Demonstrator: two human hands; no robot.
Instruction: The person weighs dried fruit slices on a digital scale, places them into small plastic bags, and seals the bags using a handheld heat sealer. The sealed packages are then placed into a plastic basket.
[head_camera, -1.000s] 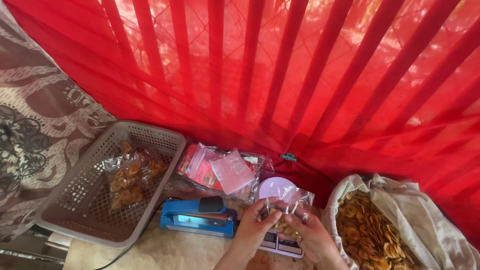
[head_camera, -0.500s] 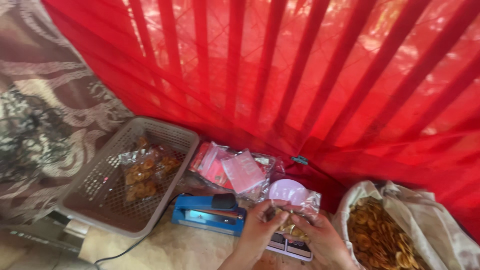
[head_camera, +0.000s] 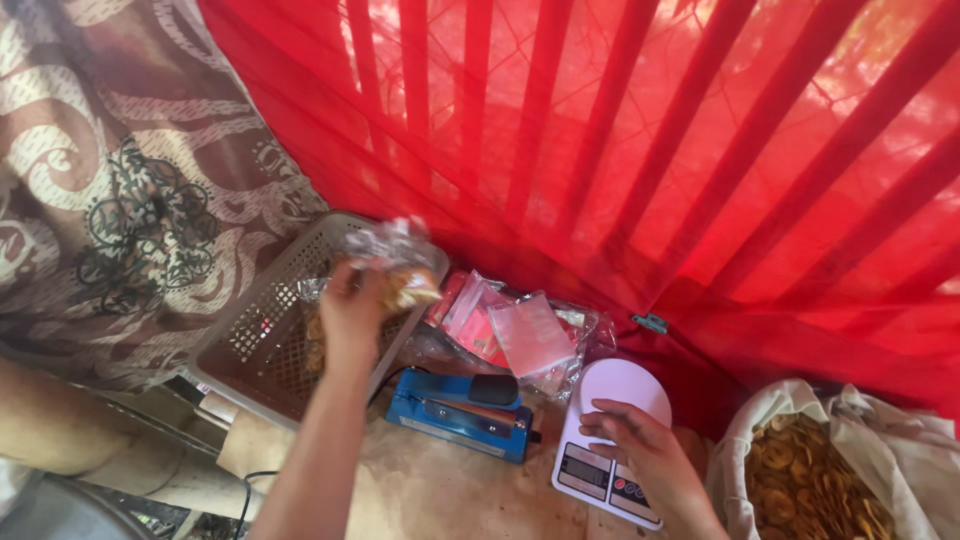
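- Left hand (head_camera: 352, 305) closed around small clear plastic packet of golden snack chips (head_camera: 400, 270), held just above near rim of grey perforated plastic basket (head_camera: 255, 330).
- Right hand (head_camera: 640, 455) flat, fingers spread and relaxed, resting on white digital kitchen scale (head_camera: 608, 440); holding nothing.
- Risk: grip sits on lower part of packet, crinkled top loose; could slip and land on basket rim, then tip out toward blue handheld heat sealer (head_camera: 462, 412).
- Risk: weight of right hand on scale platform likely skews any reading.
- Risk: open white cloth sack of loose chips (head_camera: 815, 480) just beside right forearm; elbow swing could knock it or spill.
- Stack of empty clear pouches (head_camera: 515, 335) crowded between basket, sealer and scale; little room there.
- Red mesh curtain (head_camera: 620, 150) closes off back edge; patterned brown fabric (head_camera: 130, 200) to left.
- Open room: bare tan surface (head_camera: 440, 495) in front of sealer only.
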